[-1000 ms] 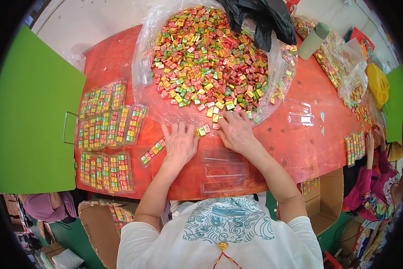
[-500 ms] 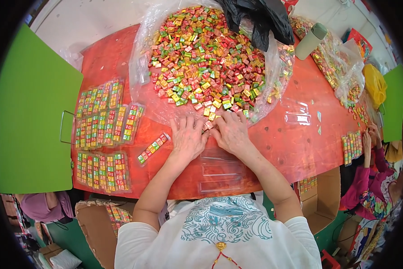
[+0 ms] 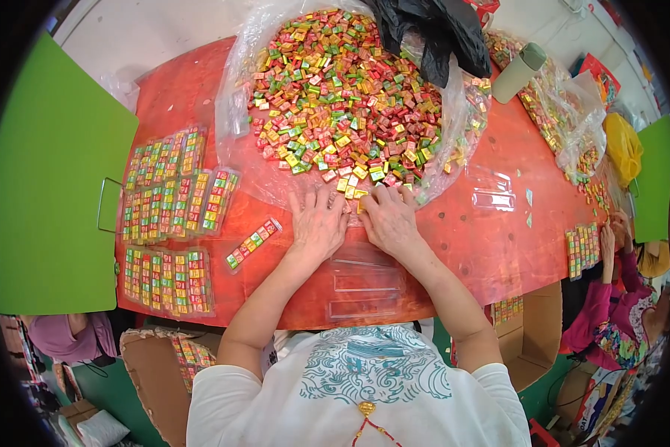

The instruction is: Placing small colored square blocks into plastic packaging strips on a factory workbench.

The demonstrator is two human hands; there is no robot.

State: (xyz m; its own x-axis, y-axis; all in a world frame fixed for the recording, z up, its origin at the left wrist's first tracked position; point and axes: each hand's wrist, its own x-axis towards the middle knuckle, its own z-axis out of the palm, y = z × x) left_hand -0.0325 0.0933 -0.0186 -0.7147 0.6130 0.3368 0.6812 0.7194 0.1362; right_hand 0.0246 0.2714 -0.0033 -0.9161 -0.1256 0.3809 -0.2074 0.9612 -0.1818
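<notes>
A large heap of small wrapped candies (image 3: 342,97), red, yellow, green and orange, lies on a clear plastic sheet (image 3: 268,190). At the heap's near edge, my left hand (image 3: 318,223) bends its fingers down over a few candies. My right hand (image 3: 391,221) sits close beside it, fingers curled onto candies too. A pinkish candy (image 3: 354,208) shows between the two hands; what lies under the palms is hidden. Left of my left wrist is a filled clear strip tray (image 3: 254,244) holding a row of candies. Empty clear trays (image 3: 365,281) lie between my forearms.
Filled strip trays (image 3: 167,279) stand in rows on the red table (image 3: 439,261) at left. A black plastic bag (image 3: 443,41) and a pale green bottle (image 3: 517,73) are at the back. Cardboard boxes (image 3: 532,335) stand below. At right, another person's hands (image 3: 614,235) work by more trays.
My hands shift slightly right and stay close together at the heap's near edge. The candy between them is now less exposed. The filled trays have not moved on the table.
</notes>
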